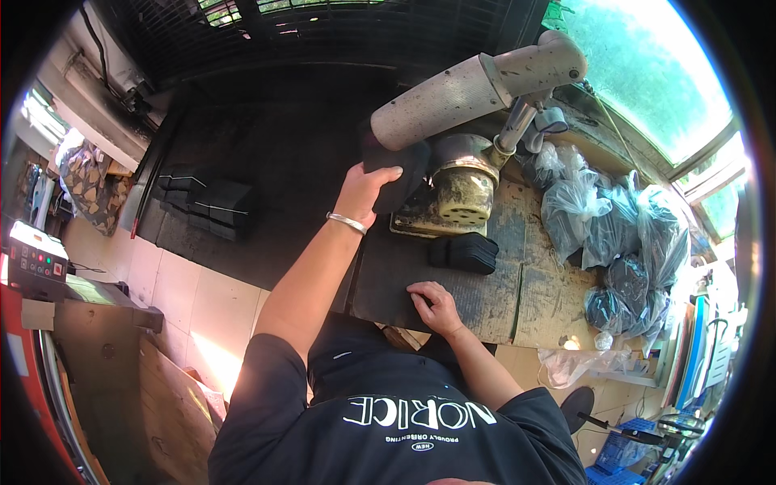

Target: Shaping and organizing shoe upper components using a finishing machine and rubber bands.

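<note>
Fingers of right hand (437,309) rest on worktop (380,283), loosely parted, seemingly empty; shirt (364,453) just below bears white lettering. Beyond, black stack (466,254). Farther, left hand (360,192) grips black piece (402,190) beside machine (465,179), near grey cylinder (444,101). Likely step: positioning piece. Next calls for steady left grip.

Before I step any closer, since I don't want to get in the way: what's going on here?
One person is at a black-topped table. Their left hand grips a flat black piece at the end of the speckled grey cylindrical machine arm; whether these touch is unclear. Their right hand rests loosely curled near the table's front edge, seemingly empty. A stack of black pieces lies just beyond it, black bundles with pale ties sit at left, and filled clear plastic bags at right.
</note>
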Demonstrator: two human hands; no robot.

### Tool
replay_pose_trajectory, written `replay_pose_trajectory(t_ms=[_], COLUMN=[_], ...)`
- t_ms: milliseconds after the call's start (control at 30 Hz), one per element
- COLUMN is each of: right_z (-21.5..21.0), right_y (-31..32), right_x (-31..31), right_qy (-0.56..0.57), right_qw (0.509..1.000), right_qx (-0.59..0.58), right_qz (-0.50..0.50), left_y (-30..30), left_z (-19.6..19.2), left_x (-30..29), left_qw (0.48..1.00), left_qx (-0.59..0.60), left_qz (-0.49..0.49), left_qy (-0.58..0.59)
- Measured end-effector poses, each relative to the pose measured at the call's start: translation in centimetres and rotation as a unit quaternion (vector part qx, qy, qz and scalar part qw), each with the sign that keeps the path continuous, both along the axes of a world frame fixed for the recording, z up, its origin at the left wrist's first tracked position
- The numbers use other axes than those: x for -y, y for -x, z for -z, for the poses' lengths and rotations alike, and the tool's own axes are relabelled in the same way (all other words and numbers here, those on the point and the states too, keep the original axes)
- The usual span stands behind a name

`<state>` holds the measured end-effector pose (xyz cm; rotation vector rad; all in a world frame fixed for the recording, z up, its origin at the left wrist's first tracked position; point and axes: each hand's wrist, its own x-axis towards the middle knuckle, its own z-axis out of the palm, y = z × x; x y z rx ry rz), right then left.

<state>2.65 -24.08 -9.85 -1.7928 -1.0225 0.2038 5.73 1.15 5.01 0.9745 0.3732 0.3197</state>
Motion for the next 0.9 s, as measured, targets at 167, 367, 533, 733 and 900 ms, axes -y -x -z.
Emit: replay_pose_trajectory(t_ms=[167, 367, 533, 733, 900], right_z=[0.0, 0.0, -0.2, 0.0, 0.0], right_y=[0.0, 0.0, 0.0, 0.1, 0.1], right_x=[0.0, 0.1, 0.1, 0.0, 0.0], right_qy=[0.002, 0.009, 0.010, 0.016, 0.018], right_qw=[1.000, 1.000, 1.000, 1.000, 1.000], right_qx=[-0.001, 0.001, 0.002, 0.003, 0.002], right_qz=[-0.002, -0.008, -0.005, -0.002, -0.005], left_y=[0.6, 1.4, 2.1, 2.4, 2.6], left_z=[0.0, 0.2, -0.1, 0.7, 1.4], left_x=[0.0, -0.5, -0.3, -0.2, -0.1], left_qw=[1.000, 1.000, 1.000, 0.999, 0.999], left_qx=[-0.006, -0.002, -0.014, -0.001, -0.015], left_qz=[-0.004, 0.008, 0.009, 0.029, 0.040], left_qy=[0.013, 0.023, 0.014, 0.023, 0.019])
